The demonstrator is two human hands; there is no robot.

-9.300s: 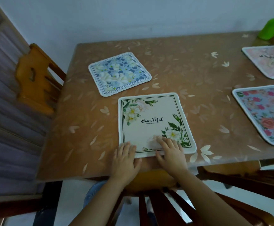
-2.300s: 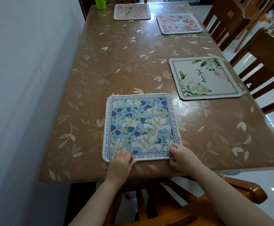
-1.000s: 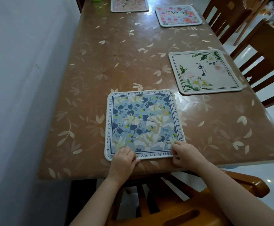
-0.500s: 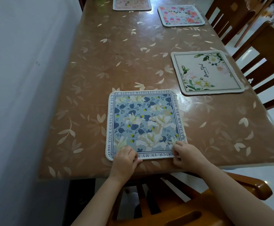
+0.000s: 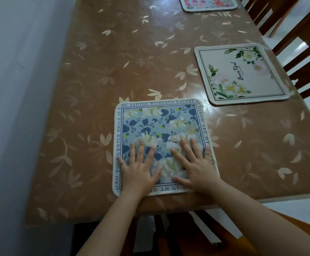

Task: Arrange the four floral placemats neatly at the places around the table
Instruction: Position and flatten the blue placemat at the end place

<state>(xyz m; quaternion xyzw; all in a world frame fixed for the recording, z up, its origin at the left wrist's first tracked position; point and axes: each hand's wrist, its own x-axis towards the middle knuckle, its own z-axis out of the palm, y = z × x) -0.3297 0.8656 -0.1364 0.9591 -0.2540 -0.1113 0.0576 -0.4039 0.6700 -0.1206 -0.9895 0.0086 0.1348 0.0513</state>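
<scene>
Both the left hand and the right hand lie flat with fingers spread on the blue placemat near the tabletop edge, gripping nothing. The cream placemat and a pink placemat look placed; the fourth is out of view, so the task seems nearly finished.

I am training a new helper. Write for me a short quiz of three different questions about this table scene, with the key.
1. True or false: both hands lie flat, fingers spread, on the blue floral placemat.
2. Which word is printed on the cream placemat? A) Welcome B) Beautiful C) Blossom
3. Fill in: the left hand and right hand rest on the mat's ____ half, nearer the person.

Key: 1 true; 2 B; 3 near. A third, pink-flowered placemat shows partly at the top edge; the fourth is out of view.
</scene>
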